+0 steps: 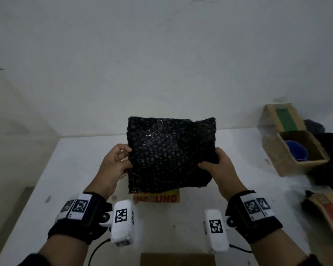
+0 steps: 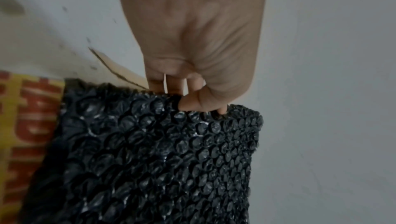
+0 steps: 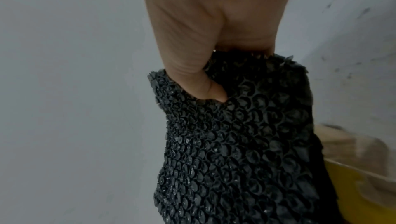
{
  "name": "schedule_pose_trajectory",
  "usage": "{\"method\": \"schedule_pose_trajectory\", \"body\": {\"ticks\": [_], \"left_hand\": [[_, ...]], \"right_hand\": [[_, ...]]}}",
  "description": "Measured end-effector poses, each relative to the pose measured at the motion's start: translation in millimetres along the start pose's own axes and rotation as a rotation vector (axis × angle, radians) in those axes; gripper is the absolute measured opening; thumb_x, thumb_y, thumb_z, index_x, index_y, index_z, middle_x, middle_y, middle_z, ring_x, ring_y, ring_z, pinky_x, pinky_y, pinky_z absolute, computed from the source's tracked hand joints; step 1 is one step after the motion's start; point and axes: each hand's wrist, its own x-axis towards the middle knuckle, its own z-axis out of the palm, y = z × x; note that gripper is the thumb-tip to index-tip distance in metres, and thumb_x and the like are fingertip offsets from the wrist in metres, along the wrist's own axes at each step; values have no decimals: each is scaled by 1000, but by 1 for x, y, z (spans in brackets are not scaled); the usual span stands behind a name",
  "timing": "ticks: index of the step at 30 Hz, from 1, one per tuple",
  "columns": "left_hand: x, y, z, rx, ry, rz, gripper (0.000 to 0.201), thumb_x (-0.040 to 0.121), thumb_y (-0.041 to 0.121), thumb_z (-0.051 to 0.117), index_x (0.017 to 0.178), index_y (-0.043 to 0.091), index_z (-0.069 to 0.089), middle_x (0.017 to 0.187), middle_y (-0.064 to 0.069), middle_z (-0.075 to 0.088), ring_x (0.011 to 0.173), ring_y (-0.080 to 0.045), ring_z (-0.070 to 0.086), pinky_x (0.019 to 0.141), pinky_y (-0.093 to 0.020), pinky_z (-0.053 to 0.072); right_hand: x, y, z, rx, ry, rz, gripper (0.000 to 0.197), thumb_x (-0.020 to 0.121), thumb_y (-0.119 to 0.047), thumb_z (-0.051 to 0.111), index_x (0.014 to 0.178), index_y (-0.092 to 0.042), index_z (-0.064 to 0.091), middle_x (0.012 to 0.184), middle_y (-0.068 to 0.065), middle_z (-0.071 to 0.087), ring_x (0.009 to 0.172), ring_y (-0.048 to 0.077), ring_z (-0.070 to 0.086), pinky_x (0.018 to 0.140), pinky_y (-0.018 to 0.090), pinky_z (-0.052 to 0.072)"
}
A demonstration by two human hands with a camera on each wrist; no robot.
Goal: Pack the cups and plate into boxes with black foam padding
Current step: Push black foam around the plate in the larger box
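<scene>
A black bubbled foam sheet (image 1: 171, 153) is held up above the white table (image 1: 69, 169), and both hands grip it. My left hand (image 1: 116, 162) pinches its left edge, thumb in front and fingers behind, as the left wrist view shows (image 2: 193, 102). At the right edge my right hand (image 1: 217, 166) grips the sheet (image 3: 240, 143) with the thumb pressed into the front. Under the sheet lies a yellow and red printed box (image 1: 158, 197), mostly hidden. A blue cup (image 1: 296, 150) sits inside an open brown cardboard box (image 1: 288, 164) at the right. No plate shows.
More black padding (image 1: 331, 162) is heaped behind and beside the cup box at the right edge. A flattened printed carton (image 1: 331, 214) lies at the near right. A brown cardboard piece (image 1: 178, 259) sits at the near edge. A grey wall rises right behind the table.
</scene>
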Motion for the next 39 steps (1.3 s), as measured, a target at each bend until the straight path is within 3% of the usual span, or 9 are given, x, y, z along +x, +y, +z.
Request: {"method": "schedule_pose_trajectory", "body": {"ticks": [5,12,17,20,23,26,31,35,39], "left_hand": [[14,-22,-31,98,15,-135,42,81,-21,44,92,17,58,100,-7,63,83,-20,56,66,-29,46],[42,-28,-35,150,-41,-175,48,83,-19,46,115,14,59,111,-7,59,91,-16,58,69,-27,50],[62,-27,-32,233,-33,-55,50,79,-20,49,110,16,62,114,-8,57,107,-18,55,71,-23,48],[69,-32,-32,321,-22,25,50,77,-19,53,107,20,63,115,-6,59,97,-22,56,71,-25,48],[68,-38,-34,392,-29,97,49,77,-14,59,105,26,63,118,4,57,103,-20,52,83,-35,48],[68,-43,-37,374,-50,129,54,76,-14,60,104,33,61,117,9,57,112,-10,49,93,-35,42],[62,-48,-36,100,-101,90,53,85,-13,51,122,26,57,128,4,58,116,-3,53,100,-30,46],[60,-56,-34,-20,-125,13,42,97,18,44,132,41,44,134,17,52,124,-5,46,104,-38,36],[60,-62,-32,-68,-174,-5,38,88,45,40,125,54,42,136,26,46,126,3,39,109,-43,30]], "right_hand": [[11,12,33,-282,1,26,28,78,-10,71,75,-17,44,82,4,54,84,26,57,69,35,48],[32,10,53,-512,102,-135,64,74,-18,77,125,-13,38,118,10,49,101,23,52,75,27,41],[47,7,65,-569,137,-268,55,77,-11,71,124,-16,42,113,8,49,93,17,48,73,22,35],[49,9,72,-794,208,-377,53,70,-15,74,118,-13,50,109,12,48,98,28,50,72,30,44],[47,7,82,-1098,250,-722,55,62,-28,75,112,-13,58,113,17,50,110,38,47,87,46,45],[49,2,99,-1207,-47,-980,51,76,-45,59,121,-23,55,135,12,45,133,36,33,108,53,27],[70,13,125,-1425,-722,-648,62,91,-62,28,147,-37,21,158,-3,14,146,25,1,116,49,5],[88,15,135,-1598,-812,-558,59,98,-28,36,147,-42,8,159,-1,1,146,24,-7,116,48,5],[94,21,147,-1765,-809,-547,57,97,-31,39,148,-37,14,159,6,5,146,26,-5,117,52,3]]}}
